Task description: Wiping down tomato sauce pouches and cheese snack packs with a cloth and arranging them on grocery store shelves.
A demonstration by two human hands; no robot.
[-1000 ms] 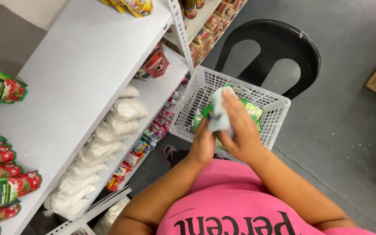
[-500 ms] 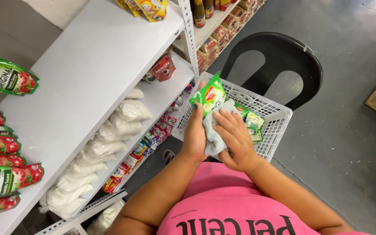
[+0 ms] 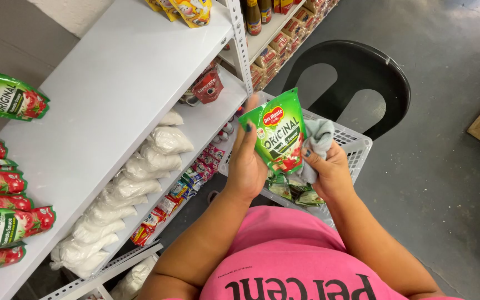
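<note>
Fingers (image 3: pixel 249 145) of left hand (image 3: pixel 246 166) pinching green glossy plastic sauce pouch (image 3: pixel 280 132); right hand (image 3: pixel 329 169) clutching grey cloth (image 3: pixel 318 139) alongside. Risk: slick pouch slipping down into white plastic basket (image 3: pixel 356 145) below.

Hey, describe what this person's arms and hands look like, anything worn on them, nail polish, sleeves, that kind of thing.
Both forearms are bare, with no sleeves reaching them; the person wears a pink top with dark lettering. No watch, bracelet or ring shows. The left hand and right hand are gloveless, and the fingernails that show are painted a dark teal colour.
</note>
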